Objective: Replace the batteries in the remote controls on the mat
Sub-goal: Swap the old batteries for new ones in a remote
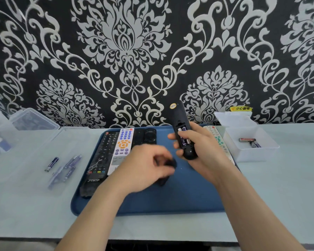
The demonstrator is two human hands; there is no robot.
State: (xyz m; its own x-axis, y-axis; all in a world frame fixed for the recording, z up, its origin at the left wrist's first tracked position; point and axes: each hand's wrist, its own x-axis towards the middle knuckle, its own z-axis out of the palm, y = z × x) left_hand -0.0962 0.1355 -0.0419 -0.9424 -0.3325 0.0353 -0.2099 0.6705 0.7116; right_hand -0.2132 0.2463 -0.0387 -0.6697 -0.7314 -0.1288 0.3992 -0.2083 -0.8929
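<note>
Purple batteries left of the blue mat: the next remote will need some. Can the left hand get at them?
Probably yes: the purple batteries lie uncovered left of the left hand, nothing between. But it grips a blurred dark piece, which it should set down first.

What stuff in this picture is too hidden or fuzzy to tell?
Head view:
- Dark thing under the left hand: motion-blurred, fingers cover it.
- White remote: mostly behind the right hand holding the black remote.
- Batteries on the left: hazy under clear plastic, count unclear.
- Clear box: cut off by the left edge.
</note>
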